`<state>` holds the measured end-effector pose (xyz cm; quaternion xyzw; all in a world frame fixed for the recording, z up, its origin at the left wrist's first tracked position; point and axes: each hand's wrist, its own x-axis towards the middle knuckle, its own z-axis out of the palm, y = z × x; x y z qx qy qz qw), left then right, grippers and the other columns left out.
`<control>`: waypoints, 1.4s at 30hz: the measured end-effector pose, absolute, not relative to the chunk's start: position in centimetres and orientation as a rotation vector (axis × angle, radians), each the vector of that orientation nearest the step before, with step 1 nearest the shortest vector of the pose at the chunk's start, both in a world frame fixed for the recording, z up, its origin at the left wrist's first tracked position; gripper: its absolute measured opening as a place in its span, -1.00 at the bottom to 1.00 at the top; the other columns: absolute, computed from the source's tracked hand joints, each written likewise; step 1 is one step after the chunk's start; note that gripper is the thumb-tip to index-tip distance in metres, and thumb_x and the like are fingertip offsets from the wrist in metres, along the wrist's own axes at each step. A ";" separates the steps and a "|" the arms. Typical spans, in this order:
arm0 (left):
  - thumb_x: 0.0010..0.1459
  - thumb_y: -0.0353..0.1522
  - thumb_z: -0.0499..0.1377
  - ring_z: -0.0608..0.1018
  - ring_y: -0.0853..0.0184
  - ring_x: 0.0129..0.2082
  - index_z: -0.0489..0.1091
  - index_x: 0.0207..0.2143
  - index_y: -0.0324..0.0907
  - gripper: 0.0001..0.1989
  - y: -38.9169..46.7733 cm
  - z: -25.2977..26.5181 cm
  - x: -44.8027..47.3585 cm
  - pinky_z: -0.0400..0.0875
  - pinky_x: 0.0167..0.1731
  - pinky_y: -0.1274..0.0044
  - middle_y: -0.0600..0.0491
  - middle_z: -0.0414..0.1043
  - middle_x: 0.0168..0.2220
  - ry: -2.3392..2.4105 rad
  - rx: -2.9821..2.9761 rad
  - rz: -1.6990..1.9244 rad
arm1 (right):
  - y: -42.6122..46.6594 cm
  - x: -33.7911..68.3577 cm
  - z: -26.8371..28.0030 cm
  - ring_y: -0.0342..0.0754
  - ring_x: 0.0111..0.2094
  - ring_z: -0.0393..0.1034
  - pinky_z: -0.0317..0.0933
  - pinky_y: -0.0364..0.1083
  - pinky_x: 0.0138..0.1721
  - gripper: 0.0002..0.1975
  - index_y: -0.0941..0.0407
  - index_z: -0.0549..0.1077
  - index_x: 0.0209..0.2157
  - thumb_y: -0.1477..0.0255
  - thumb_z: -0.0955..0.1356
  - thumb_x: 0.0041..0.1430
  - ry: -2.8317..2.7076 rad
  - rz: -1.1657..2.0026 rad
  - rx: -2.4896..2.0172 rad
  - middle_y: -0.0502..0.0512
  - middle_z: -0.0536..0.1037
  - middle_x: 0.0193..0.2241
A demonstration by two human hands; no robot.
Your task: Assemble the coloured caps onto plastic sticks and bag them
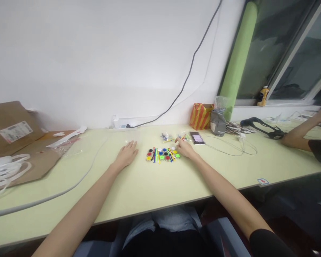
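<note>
Several small round pieces with coloured tops, among them a blue disc [161,153] and a red disc [167,158], stand in rows on the table. Bunches of thin coloured plastic sticks [156,155] lie between them. My left hand [127,154] rests palm down to their left, fingers stretched out and nothing in it. Its fingertips are near a faint clear plastic piece [132,137]. At the right end of the rows is my right hand [184,147], its index finger out and the others partly bent. I see nothing held in it. Small bagged coloured parts [166,137] lie just behind.
A phone [197,138], a striped bag [200,116] and a grey pouch [218,122] are at the back right. Cardboard packaging [13,142] and a white cable [69,188] occupy the left. Another person's arm [302,130] rests at far right near a black headset [264,127].
</note>
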<state>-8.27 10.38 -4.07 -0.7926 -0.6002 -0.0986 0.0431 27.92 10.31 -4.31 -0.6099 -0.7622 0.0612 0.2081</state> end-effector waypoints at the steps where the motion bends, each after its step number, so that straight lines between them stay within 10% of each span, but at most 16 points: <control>1: 0.39 -0.17 -0.24 0.00 0.11 0.43 -0.05 0.41 -0.24 -0.38 10.5 -4.3 -8.4 -0.03 0.33 0.21 -0.12 -0.11 0.43 -1.861 -2.454 -0.255 | 10.5 27.8 -4.5 0.07 -0.23 0.41 0.15 -0.09 -0.28 -0.62 0.13 0.34 0.06 0.54 0.20 0.22 -2.086 0.161 -1.678 0.17 0.56 -0.28; 11: 0.38 -0.10 -0.23 0.06 0.11 0.41 0.06 0.38 -0.10 -0.40 10.5 -4.0 -8.2 0.00 0.32 0.21 -0.08 -0.03 0.42 -1.894 -2.481 -0.190 | 12.1 27.3 -5.4 0.04 0.09 0.32 0.17 0.03 0.14 -0.50 0.13 0.44 0.04 0.69 0.18 0.11 -1.996 0.135 -1.257 0.21 0.47 0.04; 28: 0.31 0.06 -0.17 0.08 -0.12 0.38 0.10 0.35 0.18 -0.39 10.1 -2.9 -8.2 -0.01 0.24 0.02 -0.12 0.00 0.40 -1.952 -2.476 -0.178 | 11.9 27.6 -5.6 -0.01 0.22 0.25 0.06 0.06 0.28 -0.36 0.15 0.36 0.18 0.70 0.15 0.06 -2.022 0.245 -1.247 0.20 0.41 0.18; 42: 0.29 0.09 -0.18 -0.03 -0.08 0.42 -0.07 0.42 -0.14 -0.21 10.1 -3.9 -7.9 -0.11 0.30 0.05 -0.18 -0.19 0.44 -2.065 -2.367 -0.176 | 13.9 26.9 -4.1 0.00 0.27 0.22 0.06 0.05 0.28 -0.42 0.06 0.26 0.29 0.54 0.27 0.24 -2.183 0.290 -1.172 0.16 0.35 0.25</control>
